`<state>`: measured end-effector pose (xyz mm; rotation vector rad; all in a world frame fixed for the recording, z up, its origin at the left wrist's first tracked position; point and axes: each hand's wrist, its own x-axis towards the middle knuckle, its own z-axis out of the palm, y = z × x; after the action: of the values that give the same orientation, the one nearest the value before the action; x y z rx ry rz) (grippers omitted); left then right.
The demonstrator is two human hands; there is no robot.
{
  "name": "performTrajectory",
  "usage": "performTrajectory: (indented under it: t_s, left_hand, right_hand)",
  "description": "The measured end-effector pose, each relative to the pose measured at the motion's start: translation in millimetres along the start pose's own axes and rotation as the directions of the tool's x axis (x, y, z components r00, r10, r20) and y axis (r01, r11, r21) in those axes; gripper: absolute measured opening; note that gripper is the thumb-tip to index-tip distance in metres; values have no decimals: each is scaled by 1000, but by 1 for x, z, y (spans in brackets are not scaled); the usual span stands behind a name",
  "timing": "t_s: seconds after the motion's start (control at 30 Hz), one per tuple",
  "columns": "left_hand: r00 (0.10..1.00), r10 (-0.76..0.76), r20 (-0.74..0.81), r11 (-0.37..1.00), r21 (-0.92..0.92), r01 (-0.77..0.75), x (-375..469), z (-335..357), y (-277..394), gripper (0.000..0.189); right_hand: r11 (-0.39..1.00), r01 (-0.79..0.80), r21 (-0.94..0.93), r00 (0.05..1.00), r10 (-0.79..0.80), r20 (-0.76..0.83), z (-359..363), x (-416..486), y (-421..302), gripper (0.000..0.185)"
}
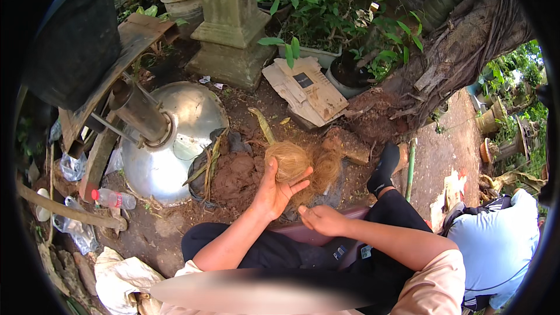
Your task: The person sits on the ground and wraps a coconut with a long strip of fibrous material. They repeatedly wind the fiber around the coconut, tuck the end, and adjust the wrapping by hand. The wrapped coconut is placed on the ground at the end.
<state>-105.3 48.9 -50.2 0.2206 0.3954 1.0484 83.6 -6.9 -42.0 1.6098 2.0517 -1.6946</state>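
A round ball of golden-brown plant fibre [288, 160] rests against the palm and spread fingers of my left hand [274, 192]. My right hand [323, 220] is below and to the right of it, its thumb and fingertips pinched together; whether a thin strand runs between them is too small to tell. More loose fibre [329, 168] lies in a tangled heap just right of the ball. To the left is a mound of wet reddish-brown clay or soil [236, 177], with dry leaf strips [213, 162] along its left side.
A dented metal dish [153, 183] with a metal cylinder [144, 111] stands at left. Nearby lies a plastic bottle [114, 199]. Flattened cardboard [306, 89] sits ahead, before a concrete pillar [234, 22]. A thick tree trunk [455, 52] slants at right. Another person [494, 240] bends over at lower right.
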Motion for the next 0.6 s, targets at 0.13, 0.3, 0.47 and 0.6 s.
performTrajectory:
  t_s: [0.13, 0.3, 0.47, 0.6]
  left_hand:
    - [999, 11, -49, 987, 158, -3, -2, 1, -16, 84]
    - [998, -45, 41, 901, 434, 23, -10, -2, -33, 89]
    - [988, -145, 54, 919, 377, 114, -10, -2, -27, 86]
    - [993, -112, 24, 959, 266, 102, -10, 3, -16, 75]
  right_hand:
    - [993, -91, -76, 994, 94, 47, -24, 13, 19, 69]
    - [915, -130, -381, 980, 62, -187, -61, 18, 35, 50]
    - [820, -110, -561, 976, -16, -215, -97, -5, 20, 36]
    - [800, -177, -573, 959, 9, -283, -116, -22, 3, 38]
